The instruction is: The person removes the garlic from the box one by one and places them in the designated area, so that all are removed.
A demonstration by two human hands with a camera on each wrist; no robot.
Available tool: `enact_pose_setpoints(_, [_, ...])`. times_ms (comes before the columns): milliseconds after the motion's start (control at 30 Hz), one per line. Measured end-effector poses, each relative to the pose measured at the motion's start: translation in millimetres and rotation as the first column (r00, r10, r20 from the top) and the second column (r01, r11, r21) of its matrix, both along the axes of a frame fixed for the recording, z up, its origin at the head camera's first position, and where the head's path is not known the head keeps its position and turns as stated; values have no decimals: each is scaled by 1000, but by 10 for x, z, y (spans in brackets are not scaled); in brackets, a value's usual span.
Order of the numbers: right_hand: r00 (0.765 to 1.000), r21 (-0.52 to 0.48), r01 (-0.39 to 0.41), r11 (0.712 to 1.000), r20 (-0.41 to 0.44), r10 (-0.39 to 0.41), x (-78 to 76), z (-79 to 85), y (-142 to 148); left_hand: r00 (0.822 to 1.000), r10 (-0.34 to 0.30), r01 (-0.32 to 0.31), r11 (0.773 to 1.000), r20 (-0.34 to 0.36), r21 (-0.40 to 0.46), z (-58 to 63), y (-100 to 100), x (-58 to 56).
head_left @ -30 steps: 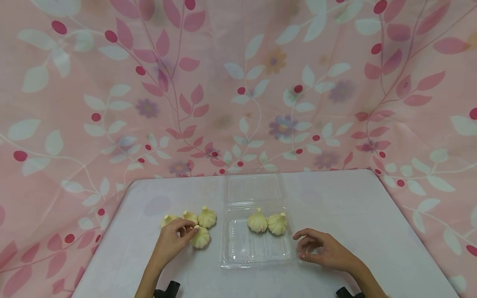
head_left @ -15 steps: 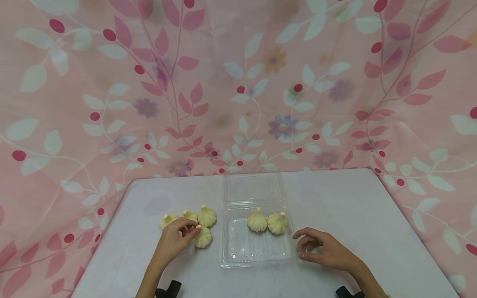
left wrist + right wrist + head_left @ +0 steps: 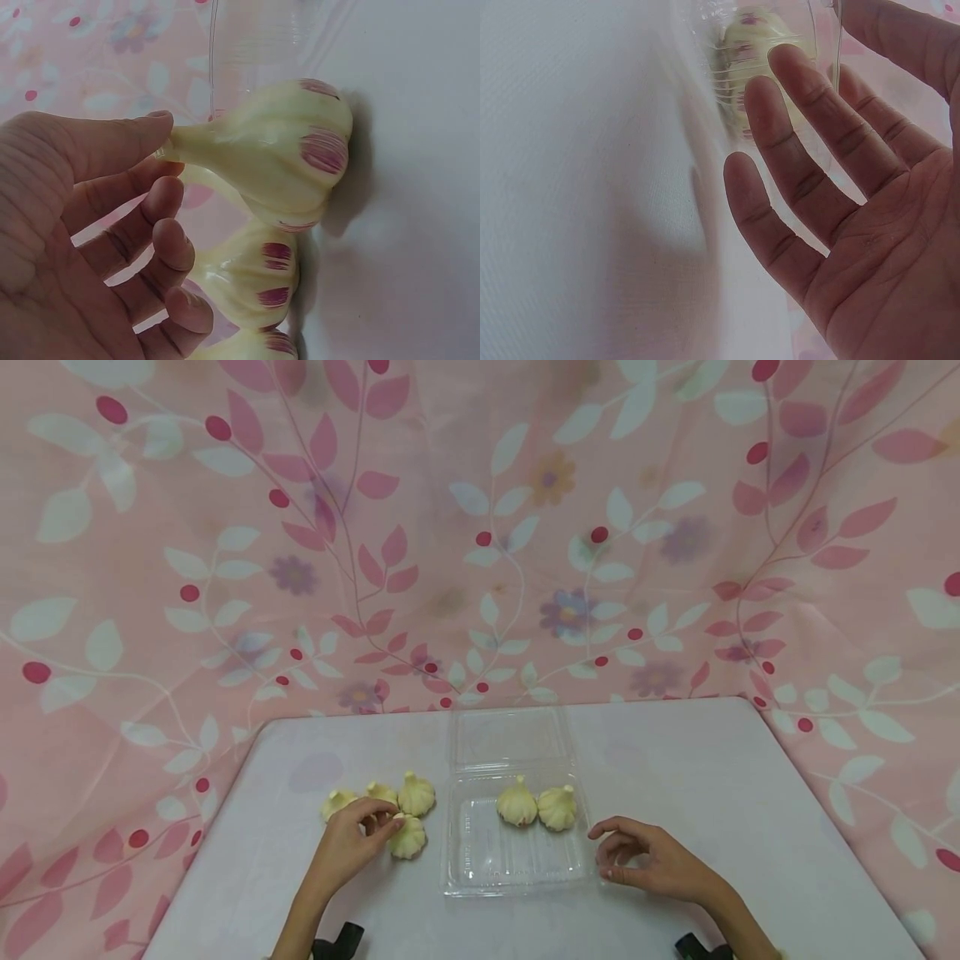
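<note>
My left hand (image 3: 347,852) pinches the stem of a garlic bulb (image 3: 408,837) between thumb and fingertips, left of a clear plastic box (image 3: 448,860). Seen from the left wrist, that pale bulb (image 3: 289,142) has purple streaks on its base and leans sideways close over the white tabletop. My right hand (image 3: 652,862) is beside the box's right wall, fingers loosely bent and holding nothing. In the right wrist view its fingers (image 3: 810,180) spread in front of the box, and a bulb (image 3: 750,45) shows through the plastic. Two bulbs, a left one (image 3: 517,803) and a right one (image 3: 557,810), sit inside the box.
Behind the left hand are three more garlic bulbs: a right one (image 3: 416,795), a middle one (image 3: 381,792) and a left one (image 3: 337,802), partly covered by the hand. The box's lid (image 3: 512,739) lies folded back. A pink floral curtain (image 3: 420,527) hangs behind the white table (image 3: 675,760).
Over the last second, the pinched garlic bulb has shifted slightly right and up, with the left hand barely moving. The right hand and the box look unchanged.
</note>
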State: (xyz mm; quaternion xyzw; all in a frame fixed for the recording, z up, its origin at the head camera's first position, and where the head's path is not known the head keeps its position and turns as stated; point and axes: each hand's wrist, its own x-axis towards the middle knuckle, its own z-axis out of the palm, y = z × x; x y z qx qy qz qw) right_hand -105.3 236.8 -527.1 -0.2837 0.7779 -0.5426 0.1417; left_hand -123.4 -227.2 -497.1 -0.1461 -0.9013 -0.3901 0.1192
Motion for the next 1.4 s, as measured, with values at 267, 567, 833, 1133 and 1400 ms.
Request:
enact_pose_setpoints(267, [1000,9,9,1000,-1,-9,1,6,1,999,6,-6,1000,40,-8,49,13,2])
enact_pose_setpoints(567, [1000,9,11,1000,2,-11,5,10,-1,1000,2,-2,1000,10,-14,135,48,30])
enact_pose_setpoints(833, [1000,-1,2,1000,-8,-2,-2,-1,-1,1000,-21,21,1000,-3,-4,230,135,46])
enact_pose_setpoints(1133, [1000,0,0,1000,-11,0,-3,-14,6,999,-48,48,999,-13,0,260,245,34])
enact_pose_setpoints(1400, [1000,-2,-1,1000,-17,1,-1,-19,8,998,-55,55,998,-9,-12,276,359,18])
